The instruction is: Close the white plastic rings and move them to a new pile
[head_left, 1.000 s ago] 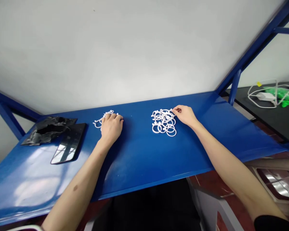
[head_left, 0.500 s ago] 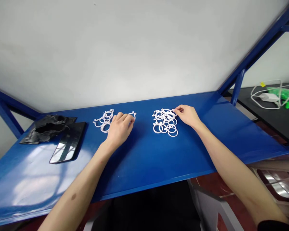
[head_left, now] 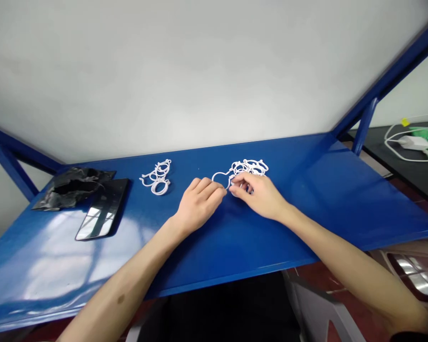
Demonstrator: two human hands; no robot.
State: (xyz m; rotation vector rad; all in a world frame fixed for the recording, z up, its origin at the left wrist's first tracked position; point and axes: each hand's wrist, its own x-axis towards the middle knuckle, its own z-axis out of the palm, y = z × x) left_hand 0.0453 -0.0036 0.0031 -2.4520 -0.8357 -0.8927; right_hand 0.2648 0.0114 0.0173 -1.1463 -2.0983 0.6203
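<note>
On the blue shelf [head_left: 306,199] lie two heaps of white plastic rings. The small heap [head_left: 158,176] lies at the back left, with no hand on it. The larger heap [head_left: 251,168] lies right of centre. My left hand [head_left: 199,204] and my right hand [head_left: 258,194] meet just left of the larger heap. Both pinch one white ring [head_left: 220,178] between their fingertips, the left from the left side, the right from the right. My right hand covers the front of the larger heap.
A crumpled black bag [head_left: 71,187] and a glossy black tablet-like slab [head_left: 103,209] lie at the shelf's left. Blue frame bars [head_left: 385,85] rise at both ends. A white charger with cable [head_left: 410,141] and green items sit on a dark table at far right.
My left hand left the small heap and slid right with a ring. My right hand came off the larger heap's far corner to its front left, meeting the left hand on that ring.
</note>
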